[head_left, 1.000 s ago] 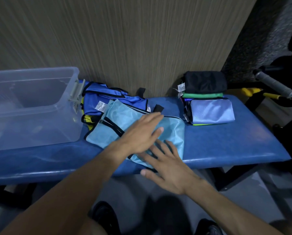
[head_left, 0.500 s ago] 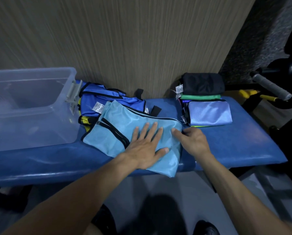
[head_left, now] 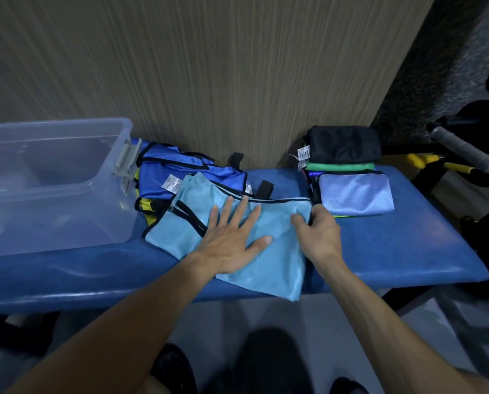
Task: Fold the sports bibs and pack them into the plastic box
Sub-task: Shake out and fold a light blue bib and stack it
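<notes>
A light blue bib [head_left: 277, 268] with black trim lies spread on the blue padded bench [head_left: 408, 251], its near corner hanging over the front edge. My left hand [head_left: 231, 240] presses flat on its middle, fingers spread. At the bib's right edge my right hand [head_left: 320, 234] pinches the cloth with curled fingers. Behind it lies a heap of royal blue and yellow bibs [head_left: 180, 177]. The clear plastic box [head_left: 52, 183] stands at the bench's left end and looks empty. A stack of folded bibs [head_left: 348, 177] sits at the back right, black on top, then green, then pale blue.
A wood-grain wall panel [head_left: 209, 66] rises right behind the bench. Off the right end are a grey-gripped handle [head_left: 465, 149] and yellow-handled bars [head_left: 425, 163]. Grey floor and dark shoes show below the front edge.
My right hand moved from under my left hand out to the bib's right edge and took hold of it. My left hand settled flat with fingers spread.
</notes>
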Tool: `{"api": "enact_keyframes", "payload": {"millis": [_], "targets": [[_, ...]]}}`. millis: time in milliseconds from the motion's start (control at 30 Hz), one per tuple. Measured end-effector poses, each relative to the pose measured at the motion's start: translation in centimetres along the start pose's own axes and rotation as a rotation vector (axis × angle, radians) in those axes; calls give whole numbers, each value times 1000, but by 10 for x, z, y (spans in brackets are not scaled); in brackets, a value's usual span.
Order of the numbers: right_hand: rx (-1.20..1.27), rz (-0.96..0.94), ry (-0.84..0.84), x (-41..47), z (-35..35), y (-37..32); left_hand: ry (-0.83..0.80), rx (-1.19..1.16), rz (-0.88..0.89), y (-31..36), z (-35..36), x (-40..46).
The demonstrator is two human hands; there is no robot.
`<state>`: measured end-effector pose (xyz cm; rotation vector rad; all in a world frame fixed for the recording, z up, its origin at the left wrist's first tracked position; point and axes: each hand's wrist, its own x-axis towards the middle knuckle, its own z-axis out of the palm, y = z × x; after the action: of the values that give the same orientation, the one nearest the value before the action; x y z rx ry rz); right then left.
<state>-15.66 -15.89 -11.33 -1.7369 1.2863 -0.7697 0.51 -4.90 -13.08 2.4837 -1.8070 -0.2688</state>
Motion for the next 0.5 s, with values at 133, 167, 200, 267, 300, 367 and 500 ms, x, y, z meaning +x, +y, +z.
{"api": "enact_keyframes", "payload": {"millis": [133,167,200,267,300,367,500], "targets": [[29,21,52,4,-24,8,-78,-20,46,32,7,-10],[20,27,59,4,-30,10,-83,-19,54,41,8,-11],[8,32,62,4,-36,12,-76,-13,49,46,9,-9],[-13,39,59,3,-44,13,-27,20,34,48,6,-3],[-23,46,50,1,-46,12,-3,40,44,45,4,0],[-31,73,17,-5,-47,14,1,58,86,38,3,9],[-71,97,-52,-13,-43,23,-44,30,128,30,7,19]]}}
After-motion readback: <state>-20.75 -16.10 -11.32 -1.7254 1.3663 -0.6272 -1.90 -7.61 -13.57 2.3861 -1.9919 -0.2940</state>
